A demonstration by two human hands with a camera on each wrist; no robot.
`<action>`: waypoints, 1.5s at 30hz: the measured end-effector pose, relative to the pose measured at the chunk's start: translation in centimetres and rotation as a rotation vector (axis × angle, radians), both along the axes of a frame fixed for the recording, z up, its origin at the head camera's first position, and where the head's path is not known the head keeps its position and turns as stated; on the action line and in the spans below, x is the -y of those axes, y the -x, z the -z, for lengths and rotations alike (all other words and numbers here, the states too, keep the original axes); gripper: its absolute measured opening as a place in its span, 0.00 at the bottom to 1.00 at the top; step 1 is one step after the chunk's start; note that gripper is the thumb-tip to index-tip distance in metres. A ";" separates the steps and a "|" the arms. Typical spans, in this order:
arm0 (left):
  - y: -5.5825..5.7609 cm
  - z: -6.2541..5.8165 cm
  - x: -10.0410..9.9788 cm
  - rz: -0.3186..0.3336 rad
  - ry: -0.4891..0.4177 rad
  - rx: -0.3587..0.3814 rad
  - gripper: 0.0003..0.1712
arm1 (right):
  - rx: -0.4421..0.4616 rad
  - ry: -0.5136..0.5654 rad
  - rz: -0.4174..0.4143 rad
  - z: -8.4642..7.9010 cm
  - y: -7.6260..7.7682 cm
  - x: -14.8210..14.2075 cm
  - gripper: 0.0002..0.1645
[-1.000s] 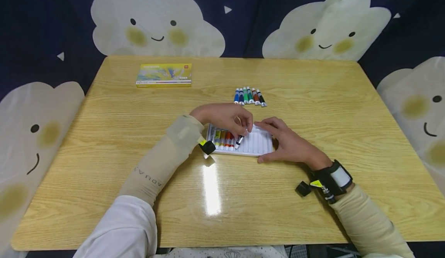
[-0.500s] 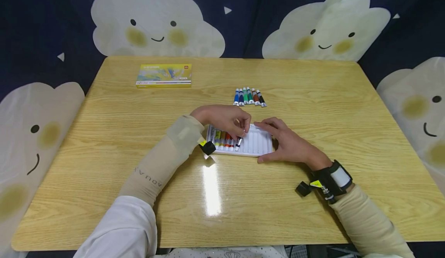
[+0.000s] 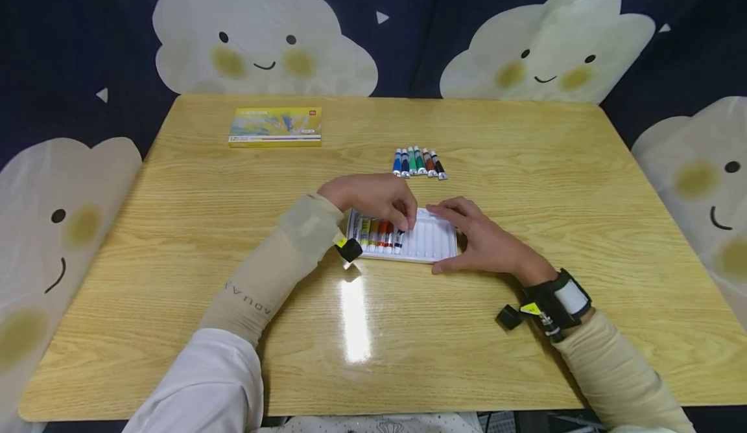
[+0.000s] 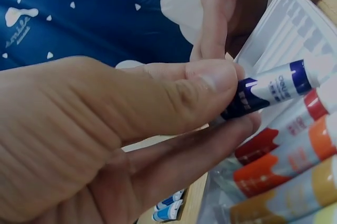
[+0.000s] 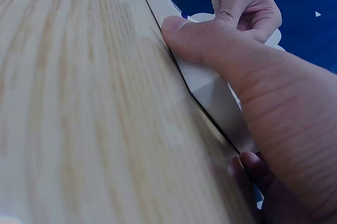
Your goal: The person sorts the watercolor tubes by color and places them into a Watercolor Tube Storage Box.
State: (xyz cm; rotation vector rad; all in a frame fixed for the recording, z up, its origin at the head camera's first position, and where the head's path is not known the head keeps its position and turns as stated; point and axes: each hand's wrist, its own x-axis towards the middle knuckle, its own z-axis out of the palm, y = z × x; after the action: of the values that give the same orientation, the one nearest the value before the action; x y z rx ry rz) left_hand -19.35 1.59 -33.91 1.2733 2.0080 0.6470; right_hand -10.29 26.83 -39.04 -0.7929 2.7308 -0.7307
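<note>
1. Right hand (image 3: pixel 481 238) grips the tray (image 3: pixel 434 245) at its right end, thumb on the near side.
2. Dark-blue tube (image 3: pixel 399 241): over the tray, beside the red tube (image 3: pixel 389 241); long axis near-to-far, along the slots (image 3: pixel 421 242).
3. Left hand (image 3: pixel 382 199), nearer the tube, pinches its far end.
4. Loose tubes (image 3: pixel 412 160) lie beyond.

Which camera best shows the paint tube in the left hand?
The left wrist view: the tube looks large, its printing visible. The head view shows it small, partly covered; the right wrist view, a speck at most.
</note>
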 end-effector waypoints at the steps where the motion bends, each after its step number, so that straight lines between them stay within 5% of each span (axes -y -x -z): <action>1: -0.1 -0.1 0.0 0.005 0.003 -0.016 0.06 | 0.000 0.000 -0.001 0.1 0.0 0.0 0.62; 23: -2.1 -1.8 -1.0 0.022 0.202 -0.278 0.08 | -0.001 0.006 -0.007 0.0 0.0 0.0 0.63; 45: -2.6 -1.5 -1.4 -0.017 0.273 -0.287 0.10 | -0.006 0.025 -0.017 0.3 0.0 -0.2 0.62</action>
State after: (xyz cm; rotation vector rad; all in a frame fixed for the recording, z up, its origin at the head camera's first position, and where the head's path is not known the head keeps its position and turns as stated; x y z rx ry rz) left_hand -16.72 3.02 -32.36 1.2373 2.2488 0.1926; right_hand -10.31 27.02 -39.38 -0.8237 2.7215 -0.7615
